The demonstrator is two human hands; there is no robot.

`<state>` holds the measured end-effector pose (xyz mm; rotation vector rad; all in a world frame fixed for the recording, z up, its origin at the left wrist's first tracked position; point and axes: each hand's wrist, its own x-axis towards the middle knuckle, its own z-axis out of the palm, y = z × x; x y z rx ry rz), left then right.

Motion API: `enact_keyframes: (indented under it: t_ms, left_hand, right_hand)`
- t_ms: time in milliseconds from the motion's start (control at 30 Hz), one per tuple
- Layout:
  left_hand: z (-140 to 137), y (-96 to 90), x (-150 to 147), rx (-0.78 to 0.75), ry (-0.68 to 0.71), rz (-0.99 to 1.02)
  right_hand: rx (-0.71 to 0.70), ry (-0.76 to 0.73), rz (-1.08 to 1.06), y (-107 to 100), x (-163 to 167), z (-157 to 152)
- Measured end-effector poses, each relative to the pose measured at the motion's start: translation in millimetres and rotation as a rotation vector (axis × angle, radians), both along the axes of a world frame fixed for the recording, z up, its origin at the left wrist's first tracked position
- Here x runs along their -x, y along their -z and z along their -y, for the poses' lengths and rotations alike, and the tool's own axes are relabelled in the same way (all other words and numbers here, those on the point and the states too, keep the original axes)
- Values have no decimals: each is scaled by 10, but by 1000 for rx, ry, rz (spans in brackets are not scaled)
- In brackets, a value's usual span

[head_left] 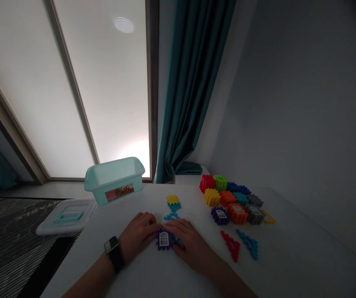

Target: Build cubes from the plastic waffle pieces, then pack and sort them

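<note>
A purple interlocking building tile with a white arched window (164,239) is between my hands, just above or on the white table. My left hand (139,231) grips its upper left edge with curled fingers. My right hand (188,242) is closed around a blue interlocking piece (175,239) against the tile's right side; the hand covers much of this piece, and its fingertips reach the tile's top edge. Just beyond my hands lie a yellow tile (173,199), blue connecting pieces (172,216) and loose white window inserts (189,212).
To the right stand stacks of coloured tiles, including a red stack (207,183) and a purple stack (220,215). Nearer lie a red triangular piece (231,246) and a blue one (248,244). A mint bin (115,176) and its clear lid (49,221) are at left.
</note>
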<state>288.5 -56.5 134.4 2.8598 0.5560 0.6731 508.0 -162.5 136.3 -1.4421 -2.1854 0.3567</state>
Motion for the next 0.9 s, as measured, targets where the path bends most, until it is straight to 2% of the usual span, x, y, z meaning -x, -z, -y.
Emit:
enact_keyframes:
  t_ms: [400,667,900]
  left_hand:
    - [6,-9,-3,-41,-35,-6]
    - [24,-30,0,41,-68,13]
    - [26,35,-39,-19,-80,83]
  right_hand:
    - [73,39,-30,37,-22,-14]
    - [84,141,-106,-48,-44,-5]
    - [-4,132,-130,5,-17,-4]
